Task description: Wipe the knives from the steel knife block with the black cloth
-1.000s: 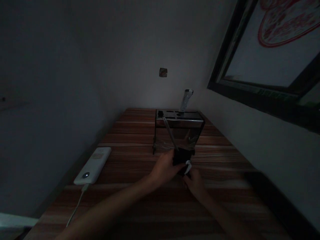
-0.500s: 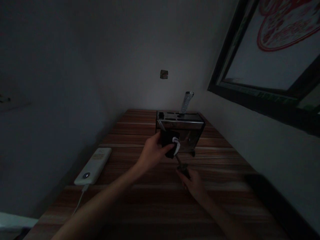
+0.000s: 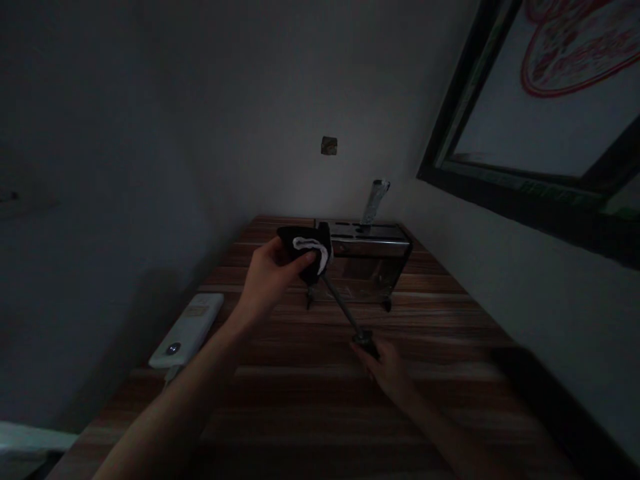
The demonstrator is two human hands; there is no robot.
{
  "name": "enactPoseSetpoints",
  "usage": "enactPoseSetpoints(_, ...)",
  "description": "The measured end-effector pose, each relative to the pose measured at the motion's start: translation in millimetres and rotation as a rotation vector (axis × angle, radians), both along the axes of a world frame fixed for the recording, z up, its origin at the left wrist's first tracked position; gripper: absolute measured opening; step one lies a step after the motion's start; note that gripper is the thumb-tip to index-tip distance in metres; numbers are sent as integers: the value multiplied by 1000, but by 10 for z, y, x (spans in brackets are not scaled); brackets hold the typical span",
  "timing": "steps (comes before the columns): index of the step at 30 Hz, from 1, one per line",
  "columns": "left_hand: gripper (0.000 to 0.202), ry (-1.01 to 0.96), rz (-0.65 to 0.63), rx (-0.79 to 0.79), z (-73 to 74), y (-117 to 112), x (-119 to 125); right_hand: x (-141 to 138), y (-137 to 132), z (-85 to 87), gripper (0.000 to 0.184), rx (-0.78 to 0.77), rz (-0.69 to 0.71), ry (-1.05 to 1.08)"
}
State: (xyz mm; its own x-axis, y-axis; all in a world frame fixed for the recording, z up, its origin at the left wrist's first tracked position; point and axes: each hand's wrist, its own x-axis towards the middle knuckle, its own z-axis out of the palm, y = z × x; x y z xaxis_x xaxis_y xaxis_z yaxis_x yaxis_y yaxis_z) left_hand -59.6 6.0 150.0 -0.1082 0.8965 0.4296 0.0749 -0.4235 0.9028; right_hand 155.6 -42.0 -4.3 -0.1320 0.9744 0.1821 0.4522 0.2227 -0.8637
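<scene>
My left hand point(image 3: 270, 273) pinches a folded black cloth point(image 3: 303, 233) with white material showing at its fold. My right hand point(image 3: 387, 370) is wrapped around the dark handle of a long, thin metal tool point(image 3: 343, 307). The tool's shaft slants up and left, and its far end meets the cloth's lower corner. Whether the tip is inside the cloth or behind it cannot be seen, nor can the tool's exact kind. Both hands are above the wood-grained table point(image 3: 270, 407), in front of a slotted metal rack point(image 3: 370, 248).
A clear, wrapped-looking piece point(image 3: 374, 202) sticks up from the rack's top. At left lies a white power bank point(image 3: 187, 330) with a cable plugged in. Along the right edge is a long black object point(image 3: 545, 393). Walls border the table, with a dark-framed window point(image 3: 520, 177) at right.
My left hand and the cloth have moved left and up along the shaft, away from my right hand. More bare shaft now shows; my right hand has hardly moved.
</scene>
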Motion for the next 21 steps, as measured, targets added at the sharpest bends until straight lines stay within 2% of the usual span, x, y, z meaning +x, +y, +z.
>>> enactPoseSetpoints(6, 33, 37, 14, 1, -2, -13, 27, 17, 2, -13, 35, 21, -23, 15)
enactPoseSetpoints(11, 31, 59, 15, -18, 8, -45, 75, 20, 2, -26, 36, -28, -20, 56)
enactPoseSetpoints(17, 30, 55, -108, -79, -67, -105, 215, 28, 16, -48, 37, -100, -27, 124)
enactPoseSetpoints(21, 28, 147, -186, -95, -174, -121, 315, 14, 31, -14, 36, -155, -23, 153)
